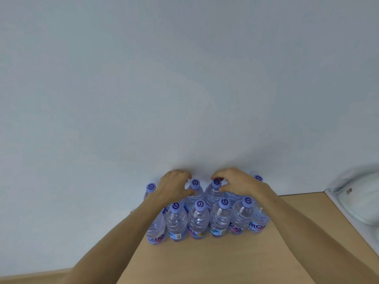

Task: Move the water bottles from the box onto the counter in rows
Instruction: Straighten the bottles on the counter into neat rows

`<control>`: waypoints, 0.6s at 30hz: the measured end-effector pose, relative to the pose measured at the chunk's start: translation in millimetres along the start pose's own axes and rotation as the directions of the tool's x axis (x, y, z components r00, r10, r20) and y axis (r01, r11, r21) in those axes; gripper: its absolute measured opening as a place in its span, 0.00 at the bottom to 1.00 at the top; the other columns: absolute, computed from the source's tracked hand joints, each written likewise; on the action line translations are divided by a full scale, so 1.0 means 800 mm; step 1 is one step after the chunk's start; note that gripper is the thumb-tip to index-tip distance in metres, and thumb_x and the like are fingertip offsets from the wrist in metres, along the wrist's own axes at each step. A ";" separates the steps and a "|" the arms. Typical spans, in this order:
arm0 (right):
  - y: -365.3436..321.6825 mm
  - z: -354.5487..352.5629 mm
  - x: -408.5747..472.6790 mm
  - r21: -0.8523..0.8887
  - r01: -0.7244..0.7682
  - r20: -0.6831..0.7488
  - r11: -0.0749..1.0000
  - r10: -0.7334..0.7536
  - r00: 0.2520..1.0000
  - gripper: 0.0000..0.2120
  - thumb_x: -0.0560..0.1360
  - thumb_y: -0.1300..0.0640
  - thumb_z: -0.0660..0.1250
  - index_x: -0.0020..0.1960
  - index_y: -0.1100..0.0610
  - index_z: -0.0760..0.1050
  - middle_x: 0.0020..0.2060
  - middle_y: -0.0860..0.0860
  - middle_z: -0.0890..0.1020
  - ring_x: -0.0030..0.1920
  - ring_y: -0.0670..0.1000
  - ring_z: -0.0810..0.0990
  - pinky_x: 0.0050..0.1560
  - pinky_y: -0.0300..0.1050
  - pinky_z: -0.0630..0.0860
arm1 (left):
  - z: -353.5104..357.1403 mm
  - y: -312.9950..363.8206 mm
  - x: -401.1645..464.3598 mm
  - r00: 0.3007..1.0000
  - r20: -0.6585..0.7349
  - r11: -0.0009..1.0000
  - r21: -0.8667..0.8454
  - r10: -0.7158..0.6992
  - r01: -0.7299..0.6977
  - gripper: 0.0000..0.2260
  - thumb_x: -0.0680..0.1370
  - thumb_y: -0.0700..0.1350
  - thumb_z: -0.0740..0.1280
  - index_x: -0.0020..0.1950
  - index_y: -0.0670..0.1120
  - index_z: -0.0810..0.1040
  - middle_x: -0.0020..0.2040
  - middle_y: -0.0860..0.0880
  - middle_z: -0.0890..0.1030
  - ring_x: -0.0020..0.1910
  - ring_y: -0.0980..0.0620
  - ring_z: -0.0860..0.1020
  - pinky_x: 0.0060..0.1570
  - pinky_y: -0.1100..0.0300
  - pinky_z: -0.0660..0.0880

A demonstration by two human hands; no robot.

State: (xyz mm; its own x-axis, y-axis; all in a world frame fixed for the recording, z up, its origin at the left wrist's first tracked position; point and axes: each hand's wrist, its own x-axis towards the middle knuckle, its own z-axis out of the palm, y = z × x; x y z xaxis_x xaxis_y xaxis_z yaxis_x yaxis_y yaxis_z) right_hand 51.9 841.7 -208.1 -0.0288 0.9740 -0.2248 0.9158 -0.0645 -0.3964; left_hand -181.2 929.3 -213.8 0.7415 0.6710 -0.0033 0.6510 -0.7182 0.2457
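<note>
Several clear water bottles with purple caps stand in two rows on the wooden counter (205, 261), against the pale wall. The front row (200, 220) is nearest me; the back row (194, 187) touches the wall. My left hand (174, 187) hovers over the back row with curled fingers and thumb apart, just left of one cap; wall shows through the gap. My right hand (238, 185) curls over the back row too, index tip and thumb on either side of a cap (216, 183). Each hand hides a bottle beneath it. No box is in view.
A white appliance with a clear round lid (356, 201) sits at the counter's right end. The counter's left edge runs diagonally from the bottles toward the lower left, with pale floor or wall beyond it. Bare wood lies in front of the bottles.
</note>
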 end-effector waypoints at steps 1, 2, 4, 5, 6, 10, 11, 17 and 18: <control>0.001 0.002 0.000 0.001 0.003 -0.009 1.000 -0.002 1.000 0.22 0.76 0.59 0.70 0.69 0.53 0.73 0.65 0.50 0.77 0.62 0.49 0.76 0.61 0.41 0.71 | 0.004 0.009 0.007 1.000 0.009 0.999 0.044 -0.019 0.018 0.22 0.72 0.62 0.69 0.53 0.46 0.77 0.51 0.49 0.81 0.51 0.46 0.78 0.45 0.55 0.74; 0.001 0.004 0.000 0.000 0.004 -0.019 1.000 -0.004 1.000 0.21 0.77 0.60 0.69 0.69 0.54 0.73 0.65 0.50 0.78 0.61 0.50 0.76 0.61 0.42 0.72 | 0.009 0.016 0.012 0.999 0.014 0.996 0.072 -0.046 0.045 0.21 0.71 0.63 0.69 0.47 0.45 0.76 0.47 0.48 0.81 0.48 0.45 0.79 0.40 0.56 0.71; 0.001 0.006 0.000 -0.005 0.008 -0.044 1.000 -0.008 0.999 0.21 0.77 0.60 0.70 0.68 0.54 0.74 0.63 0.51 0.78 0.60 0.51 0.76 0.61 0.45 0.72 | 0.018 0.024 0.020 0.996 0.007 0.992 0.091 -0.087 0.086 0.20 0.72 0.62 0.68 0.42 0.45 0.69 0.44 0.47 0.80 0.44 0.44 0.78 0.37 0.57 0.66; 0.003 0.007 0.001 -0.003 0.009 -0.054 1.000 -0.010 0.998 0.20 0.76 0.59 0.70 0.68 0.55 0.75 0.63 0.51 0.79 0.60 0.51 0.77 0.61 0.46 0.73 | 0.021 0.024 0.022 0.996 0.000 0.993 0.077 -0.093 0.093 0.19 0.73 0.60 0.69 0.43 0.46 0.68 0.45 0.47 0.79 0.43 0.44 0.78 0.37 0.57 0.65; 0.004 0.008 0.001 0.000 0.010 -0.060 1.000 -0.010 0.998 0.19 0.76 0.59 0.70 0.67 0.55 0.75 0.61 0.51 0.79 0.59 0.52 0.77 0.61 0.48 0.73 | 0.024 0.023 0.024 0.996 -0.002 0.994 0.049 -0.093 0.093 0.17 0.73 0.58 0.69 0.44 0.46 0.69 0.45 0.47 0.79 0.43 0.44 0.77 0.37 0.57 0.65; 0.006 0.013 0.003 0.002 -0.014 -0.105 1.000 0.014 0.994 0.18 0.74 0.53 0.72 0.62 0.56 0.77 0.55 0.51 0.80 0.53 0.52 0.78 0.54 0.47 0.75 | 0.025 0.010 0.023 0.999 0.017 0.998 -0.056 -0.029 0.030 0.14 0.75 0.50 0.70 0.58 0.49 0.76 0.54 0.49 0.80 0.51 0.45 0.77 0.42 0.57 0.69; 0.006 0.014 0.004 0.003 -0.040 -0.117 0.999 0.040 0.992 0.18 0.74 0.50 0.73 0.61 0.56 0.76 0.54 0.51 0.79 0.52 0.52 0.78 0.53 0.47 0.75 | 0.025 0.007 0.022 1.000 0.027 0.997 -0.079 -0.010 0.012 0.15 0.75 0.49 0.69 0.62 0.50 0.75 0.56 0.49 0.80 0.54 0.45 0.77 0.44 0.56 0.71; 0.010 0.013 0.002 0.062 0.023 -0.068 0.998 -0.019 0.997 0.22 0.74 0.53 0.72 0.67 0.52 0.73 0.59 0.48 0.78 0.58 0.49 0.76 0.59 0.45 0.73 | 0.031 0.007 0.021 0.998 0.024 0.993 -0.098 -0.061 0.063 0.21 0.73 0.56 0.71 0.62 0.50 0.74 0.56 0.51 0.80 0.55 0.46 0.78 0.45 0.56 0.72; 0.010 0.013 0.001 0.062 0.037 -0.062 0.997 -0.033 0.998 0.22 0.75 0.55 0.72 0.68 0.52 0.73 0.61 0.48 0.78 0.59 0.49 0.76 0.60 0.45 0.73 | 0.032 0.008 0.022 0.997 0.013 0.991 -0.105 -0.076 0.077 0.20 0.73 0.56 0.71 0.60 0.49 0.75 0.55 0.51 0.81 0.54 0.46 0.78 0.45 0.55 0.72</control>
State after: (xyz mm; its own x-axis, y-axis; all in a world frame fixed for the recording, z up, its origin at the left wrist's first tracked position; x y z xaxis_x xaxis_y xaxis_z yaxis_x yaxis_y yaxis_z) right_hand 55.4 839.5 -220.4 -0.0339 0.9872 -0.1561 0.8877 -0.0420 -0.4585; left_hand -160.1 932.1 -236.8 0.6921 0.7210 -0.0347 0.6853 -0.6411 0.3454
